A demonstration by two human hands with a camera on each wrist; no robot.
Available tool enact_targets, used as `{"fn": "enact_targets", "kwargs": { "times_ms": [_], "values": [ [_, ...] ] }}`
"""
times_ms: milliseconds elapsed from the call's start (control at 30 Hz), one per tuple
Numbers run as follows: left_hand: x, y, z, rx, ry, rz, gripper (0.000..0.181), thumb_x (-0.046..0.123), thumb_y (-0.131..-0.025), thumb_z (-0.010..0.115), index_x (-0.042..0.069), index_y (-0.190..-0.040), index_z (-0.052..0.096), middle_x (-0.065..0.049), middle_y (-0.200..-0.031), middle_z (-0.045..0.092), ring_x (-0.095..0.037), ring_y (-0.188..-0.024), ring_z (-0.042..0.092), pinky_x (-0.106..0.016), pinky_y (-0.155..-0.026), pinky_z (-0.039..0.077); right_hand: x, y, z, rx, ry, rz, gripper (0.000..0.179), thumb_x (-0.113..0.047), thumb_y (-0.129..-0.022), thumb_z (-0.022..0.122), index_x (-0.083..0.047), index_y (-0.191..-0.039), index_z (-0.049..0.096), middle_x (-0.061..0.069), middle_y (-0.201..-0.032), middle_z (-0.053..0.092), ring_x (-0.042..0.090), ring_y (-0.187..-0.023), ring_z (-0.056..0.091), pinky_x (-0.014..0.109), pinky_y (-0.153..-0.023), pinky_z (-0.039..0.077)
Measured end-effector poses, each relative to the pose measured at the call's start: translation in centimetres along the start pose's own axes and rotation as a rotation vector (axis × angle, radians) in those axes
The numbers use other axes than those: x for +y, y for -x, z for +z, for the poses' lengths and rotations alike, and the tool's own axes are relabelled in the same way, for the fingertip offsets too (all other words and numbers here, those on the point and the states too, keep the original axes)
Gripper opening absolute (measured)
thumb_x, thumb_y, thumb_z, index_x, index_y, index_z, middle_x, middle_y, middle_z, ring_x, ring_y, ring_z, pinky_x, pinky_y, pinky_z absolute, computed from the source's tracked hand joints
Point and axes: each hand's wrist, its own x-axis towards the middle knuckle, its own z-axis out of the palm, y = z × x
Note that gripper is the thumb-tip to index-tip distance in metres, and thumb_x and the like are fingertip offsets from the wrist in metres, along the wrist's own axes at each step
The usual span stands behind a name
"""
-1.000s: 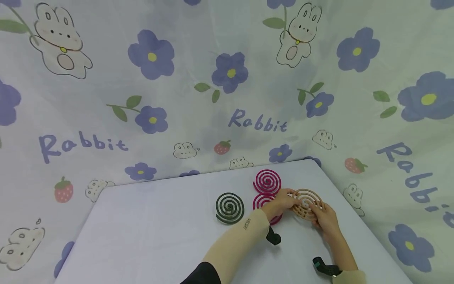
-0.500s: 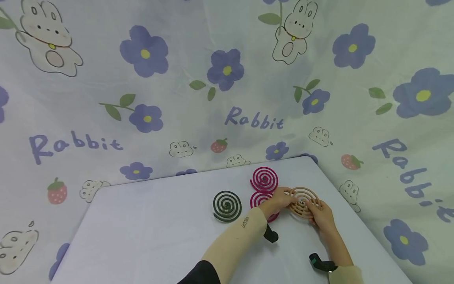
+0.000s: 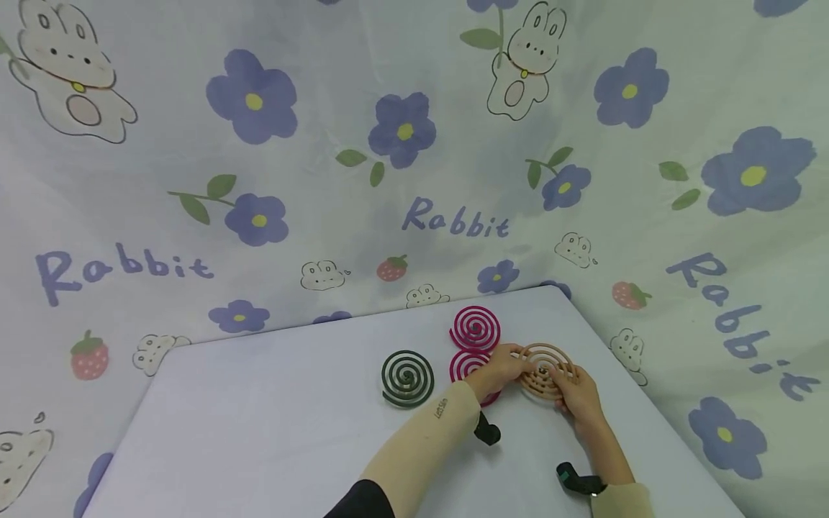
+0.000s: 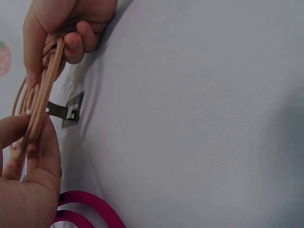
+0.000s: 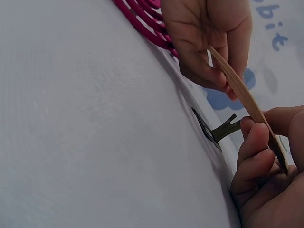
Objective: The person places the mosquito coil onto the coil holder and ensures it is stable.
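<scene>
A tan mosquito coil (image 3: 545,347) is held by both hands at the right of the table. My left hand (image 3: 507,365) pinches its left rim between thumb and fingers. On the opposite side my right hand (image 3: 579,396) grips it, thumb on top near the centre. Both wrist views show the coil (image 4: 53,80) tilted, nearly edge-on. A small metal coil stand (image 5: 206,129) with a flat square base shows below it, its upright prong reaching to the coil's middle. Fingers partly cover the coil's rim.
Two magenta mosquito coils lie left of the hands: the far one (image 3: 476,308) in full view, the nearer one (image 3: 456,368) partly behind the left forearm. A dark green coil (image 3: 407,379) lies farther left on the white table (image 3: 259,417). A rabbit-print curtain (image 3: 337,230) stands behind.
The head view has shifted a little, so the whole scene slides left. Both hands keep their hold on the tan coil, with little visible movement over the table.
</scene>
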Motion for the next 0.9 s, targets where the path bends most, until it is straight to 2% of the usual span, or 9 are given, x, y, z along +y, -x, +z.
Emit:
{"fn": "enact_targets", "kwargs": {
  "times_ms": [233,633,900],
  "values": [
    [-0.29,-0.19,-0.18,-0.015,0.009,0.009,0.017,0.002,-0.084,0.074,0.005,-0.099,0.067,-0.004,-0.076,0.057,-0.011,-0.064,0.056,-0.023,-0.055,0.049,-0.02,0.07,0.12,0.008,0.023,-0.020,0.056,-0.036,-0.095,0.064,0.002,-0.128,0.041,-0.001,-0.071,0.059,0.007,-0.048,0.051,0.021,-0.043,0.042],
    [-0.43,-0.04,-0.04,-0.022,-0.018,0.004,0.017,0.003,-0.085,0.073,0.005,-0.100,0.066,-0.002,-0.077,0.058,-0.009,-0.064,0.055,-0.021,-0.055,0.046,0.19,0.17,0.14,0.015,0.022,-0.013,0.048,-0.028,-0.096,0.063,0.004,-0.127,0.042,-0.001,-0.066,0.056,0.008,-0.045,0.050,0.022,-0.040,0.042],
    [-0.58,-0.35,0.10,0.001,0.004,-0.010,0.017,0.002,-0.084,0.073,0.005,-0.099,0.066,-0.002,-0.081,0.059,-0.009,-0.067,0.056,-0.022,-0.059,0.048,0.26,-0.01,0.32,0.020,0.025,-0.007,0.049,-0.028,-0.097,0.062,0.004,-0.127,0.042,0.000,-0.068,0.058,0.009,-0.046,0.051,0.022,-0.041,0.042]
  ]
}}
